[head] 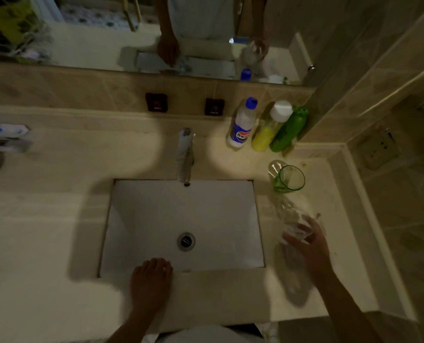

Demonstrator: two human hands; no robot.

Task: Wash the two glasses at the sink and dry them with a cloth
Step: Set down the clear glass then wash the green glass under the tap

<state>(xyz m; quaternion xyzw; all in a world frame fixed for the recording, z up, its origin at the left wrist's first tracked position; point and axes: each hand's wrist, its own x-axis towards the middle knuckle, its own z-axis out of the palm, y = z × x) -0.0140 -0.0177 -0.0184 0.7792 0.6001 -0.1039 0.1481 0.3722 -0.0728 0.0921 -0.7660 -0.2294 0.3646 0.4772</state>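
My left hand (154,276) rests on the front rim of the sink (156,219), fingers loosely curled over the edge and holding nothing. Beyond those fingertips lies the white basin, its drain (186,241) at the centre and the tap (185,154) at the far side, not visibly running.

To the right, my right hand (307,241) has its fingers wrapped round a clear glass (293,224) on the counter (230,288). The glass is blurred, so I cannot tell whether it is upright or tilted. Just beyond this grip stands a green glass (290,179), upright and untouched. Behind that, three bottles (265,127) line the wall.

I judge both glasses light, rigid, breakable, and slippery once wet. A full wrap around the body, below the rim, looks safest. I see no cloth.
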